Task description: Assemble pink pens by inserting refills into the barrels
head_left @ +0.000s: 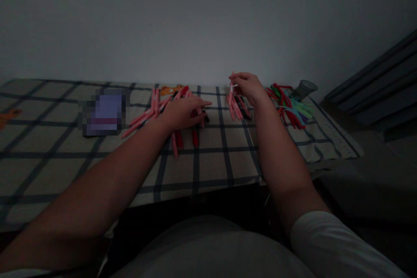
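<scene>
My left hand [184,112] lies flat, fingers stretched out, on a loose heap of pink and red pens [156,106] spread over the checked tablecloth [48,156]. My right hand [247,86] is closed in a pinch around one pink pen [231,89], held nearly upright above a smaller bunch of pink pens [237,108] lying on the cloth. Both forearms reach out from the bottom of the view.
A pile of red, green and blue pen parts [289,106] lies at the right end of the table, beside a small glass jar [304,88]. A blurred-out purple object [106,112] sits to the left. A plain wall stands behind the table.
</scene>
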The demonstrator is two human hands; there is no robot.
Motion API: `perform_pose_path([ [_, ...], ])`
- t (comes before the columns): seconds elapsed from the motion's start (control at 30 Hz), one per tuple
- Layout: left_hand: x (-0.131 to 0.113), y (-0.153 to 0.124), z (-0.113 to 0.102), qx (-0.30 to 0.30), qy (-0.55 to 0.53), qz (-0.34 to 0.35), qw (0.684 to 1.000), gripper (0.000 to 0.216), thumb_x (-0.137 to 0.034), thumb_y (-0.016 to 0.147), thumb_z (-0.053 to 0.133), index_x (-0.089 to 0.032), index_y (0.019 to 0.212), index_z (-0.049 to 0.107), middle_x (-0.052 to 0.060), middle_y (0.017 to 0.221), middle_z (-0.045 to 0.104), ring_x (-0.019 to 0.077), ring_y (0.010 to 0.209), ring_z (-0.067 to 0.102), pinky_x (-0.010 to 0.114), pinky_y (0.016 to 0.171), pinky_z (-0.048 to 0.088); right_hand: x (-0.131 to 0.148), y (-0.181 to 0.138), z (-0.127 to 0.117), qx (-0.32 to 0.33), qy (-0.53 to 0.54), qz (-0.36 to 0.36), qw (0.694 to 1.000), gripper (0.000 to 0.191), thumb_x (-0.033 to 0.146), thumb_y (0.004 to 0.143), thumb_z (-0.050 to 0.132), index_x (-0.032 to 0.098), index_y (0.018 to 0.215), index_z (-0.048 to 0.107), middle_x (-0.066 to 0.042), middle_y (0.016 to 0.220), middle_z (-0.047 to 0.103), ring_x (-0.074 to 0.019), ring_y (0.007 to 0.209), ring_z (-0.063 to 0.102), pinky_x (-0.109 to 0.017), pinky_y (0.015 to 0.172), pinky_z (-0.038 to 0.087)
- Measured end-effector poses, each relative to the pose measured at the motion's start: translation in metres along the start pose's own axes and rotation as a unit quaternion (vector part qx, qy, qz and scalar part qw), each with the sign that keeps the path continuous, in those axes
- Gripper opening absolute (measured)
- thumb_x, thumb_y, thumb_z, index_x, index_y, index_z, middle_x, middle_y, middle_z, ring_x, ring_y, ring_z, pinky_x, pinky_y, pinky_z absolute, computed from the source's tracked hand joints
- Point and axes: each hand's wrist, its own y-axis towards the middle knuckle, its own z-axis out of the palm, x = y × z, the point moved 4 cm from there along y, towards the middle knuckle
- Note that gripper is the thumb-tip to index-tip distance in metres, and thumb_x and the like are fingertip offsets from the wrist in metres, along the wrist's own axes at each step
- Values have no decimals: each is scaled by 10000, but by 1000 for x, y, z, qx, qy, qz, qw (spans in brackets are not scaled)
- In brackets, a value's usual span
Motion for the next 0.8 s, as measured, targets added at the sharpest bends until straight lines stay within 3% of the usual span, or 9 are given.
perform_pose_path([
  [0.27, -4, 0, -3, 13, 8, -11, 1000, 529, -420, 1108, 606, -267, 1600, 726, 99, 1459, 816, 300, 1393, 745, 436, 1119, 573, -6, 1, -4, 4, -23, 11, 1000, 236, 16, 969, 619, 172, 994, 794, -16, 890, 700, -107, 642, 582, -262, 645, 493],
  [0.53, -5, 1, -4, 15, 15, -16, 1000, 534, -400, 1106, 589, -264, 1602, 731, 105, 1457, 817, 310, 1406, 741, 464, 1181, 559, -9, 4, -9, 20, -101, -4, 995, 261, 37, 947, 665, 159, 1100, 837, -79, 1057, 796, -131, 728, 612, -286, 722, 543],
  [0.8, -5, 1, -4, 19, 13, -17, 1000, 534, -402, 1105, 580, -271, 1600, 732, 106, 1471, 816, 315, 1421, 735, 476, 1184, 552, -5, 0, -11, 32, -149, 4, 988, 312, 59, 960, 679, 129, 1217, 841, -42, 890, 733, -143, 702, 597, -299, 744, 547],
])
